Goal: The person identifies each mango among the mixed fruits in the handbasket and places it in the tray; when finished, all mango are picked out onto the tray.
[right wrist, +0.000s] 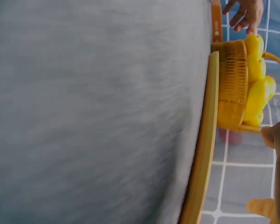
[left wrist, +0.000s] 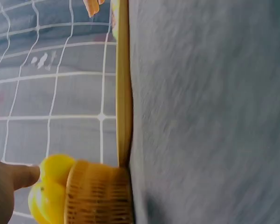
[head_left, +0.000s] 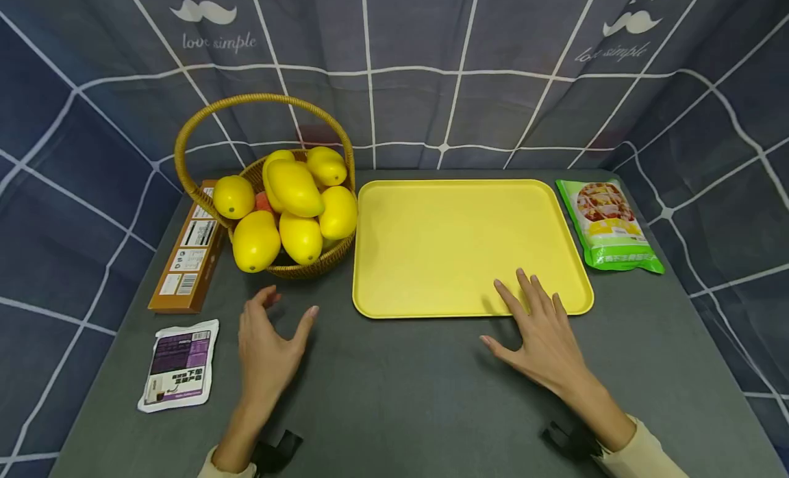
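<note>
My left hand (head_left: 269, 351) hovers in front of the wicker basket (head_left: 327, 259), thumb and fingers spread apart with nothing between them. The basket has a tall arched handle and is heaped with yellow fruits (head_left: 296, 188), smooth and mango-like; a bit of something red shows among them. To the right, a yellow rectangular tray (head_left: 456, 245) lies flat and bare. My right hand (head_left: 542, 337) is over the tray's front right edge, fingers spread and holding nothing. In the right wrist view, the basket (right wrist: 231, 84) and part of the tray's side (right wrist: 203, 149) appear sideways.
An orange-brown box (head_left: 185, 259) with white labels lies left of the basket, partly behind it. Nearer on the left is a white and purple packet (head_left: 179, 365). A green food bag (head_left: 610, 224) lies right of the tray. A grey-blue checked curtain (head_left: 413, 74) encloses the table.
</note>
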Available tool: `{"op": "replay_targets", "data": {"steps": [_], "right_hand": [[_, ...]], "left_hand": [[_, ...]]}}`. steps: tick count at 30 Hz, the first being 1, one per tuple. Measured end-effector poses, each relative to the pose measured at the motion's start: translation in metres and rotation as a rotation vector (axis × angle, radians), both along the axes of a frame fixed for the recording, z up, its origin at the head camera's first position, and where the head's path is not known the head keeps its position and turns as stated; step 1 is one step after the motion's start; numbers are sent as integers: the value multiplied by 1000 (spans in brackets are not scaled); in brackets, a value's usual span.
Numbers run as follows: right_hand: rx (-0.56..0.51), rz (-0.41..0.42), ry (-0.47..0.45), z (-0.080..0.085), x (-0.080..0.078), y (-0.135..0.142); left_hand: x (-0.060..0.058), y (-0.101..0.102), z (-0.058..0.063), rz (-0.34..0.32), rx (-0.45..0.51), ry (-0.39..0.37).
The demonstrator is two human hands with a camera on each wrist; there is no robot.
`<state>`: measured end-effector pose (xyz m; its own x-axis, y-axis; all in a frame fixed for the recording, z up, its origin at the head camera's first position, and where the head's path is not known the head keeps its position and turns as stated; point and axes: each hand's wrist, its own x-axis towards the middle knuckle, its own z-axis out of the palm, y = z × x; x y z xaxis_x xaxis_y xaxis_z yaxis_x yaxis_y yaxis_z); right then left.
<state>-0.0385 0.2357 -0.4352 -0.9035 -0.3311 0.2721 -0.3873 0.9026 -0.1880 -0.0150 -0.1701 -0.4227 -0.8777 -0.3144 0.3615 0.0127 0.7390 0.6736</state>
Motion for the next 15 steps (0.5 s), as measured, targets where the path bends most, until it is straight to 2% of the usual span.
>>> {"op": "replay_targets", "data": {"steps": [3,8,11,15], "right_hand": [[-46,53,29,6,-8,-12],[-80,136,50,17,-23,-37],[-91,176,57,23,-30,-52],[-128,222,68,32,-41,-70]], "left_hand": [[-7,-7,1,51,140,7],[-22,-17,0,78,325,-72],[-30,-21,-3,67,380,-90],[-39,-23,-8,39,418,-52]]}}
